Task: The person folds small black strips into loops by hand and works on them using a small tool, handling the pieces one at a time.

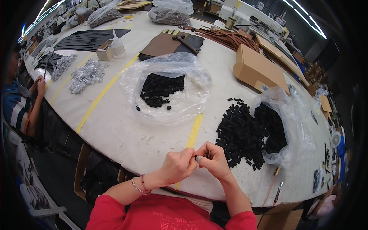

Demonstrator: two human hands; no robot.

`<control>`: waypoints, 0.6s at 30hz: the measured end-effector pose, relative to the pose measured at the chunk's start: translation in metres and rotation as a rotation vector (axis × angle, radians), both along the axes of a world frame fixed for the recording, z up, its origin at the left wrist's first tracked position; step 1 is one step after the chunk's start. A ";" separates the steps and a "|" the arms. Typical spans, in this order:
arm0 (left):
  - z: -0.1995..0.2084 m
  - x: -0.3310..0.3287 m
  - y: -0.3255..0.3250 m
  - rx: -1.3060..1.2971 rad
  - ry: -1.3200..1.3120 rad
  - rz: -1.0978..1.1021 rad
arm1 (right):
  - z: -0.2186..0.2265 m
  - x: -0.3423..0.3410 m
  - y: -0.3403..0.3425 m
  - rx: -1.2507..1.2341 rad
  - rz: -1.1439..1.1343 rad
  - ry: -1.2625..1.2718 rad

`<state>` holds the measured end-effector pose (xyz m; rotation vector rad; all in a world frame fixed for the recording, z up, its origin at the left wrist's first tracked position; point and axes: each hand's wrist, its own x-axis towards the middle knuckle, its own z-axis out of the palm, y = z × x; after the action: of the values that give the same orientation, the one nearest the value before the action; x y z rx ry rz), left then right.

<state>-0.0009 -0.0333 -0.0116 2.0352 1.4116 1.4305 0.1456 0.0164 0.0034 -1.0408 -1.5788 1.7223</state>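
Note:
My left hand [178, 164] and my right hand [215, 161] meet over the near edge of the table. Both are closed in a pinch around a small black piece [196, 156], mostly covered by my fingers. A thin dark metal tool [208, 150] also stands up between the fingers of my right hand; its kind cannot be made out. Just right of that hand lies a heap of small black tube-like pieces [239, 132], spilling from a clear plastic bag [295, 132]. Farther off, another opened clear bag [199, 97] holds short black pieces [161, 86].
A cardboard box [258, 67] and brown strips [226, 37] lie at the far right. A hammer [187, 43] rests on dark sheets near a white bottle [117, 48]. Bagged metal rings [86, 74] are at left, beside a seated person [23, 103]. Small snips [278, 191] lie right.

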 end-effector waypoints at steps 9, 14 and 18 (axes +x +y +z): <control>-0.008 -0.004 0.005 -0.251 -0.156 -0.064 | -0.002 -0.001 0.003 0.113 0.055 -0.130; -0.009 0.001 0.010 -0.029 0.043 -0.013 | -0.004 -0.014 -0.002 0.558 -0.179 -0.271; -0.014 0.000 0.010 -0.017 0.043 -0.015 | 0.002 -0.018 -0.003 0.579 -0.142 -0.353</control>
<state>-0.0011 -0.0229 -0.0256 2.0738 1.4179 1.3723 0.1275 0.0138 0.0050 -1.1482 -1.9983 0.9216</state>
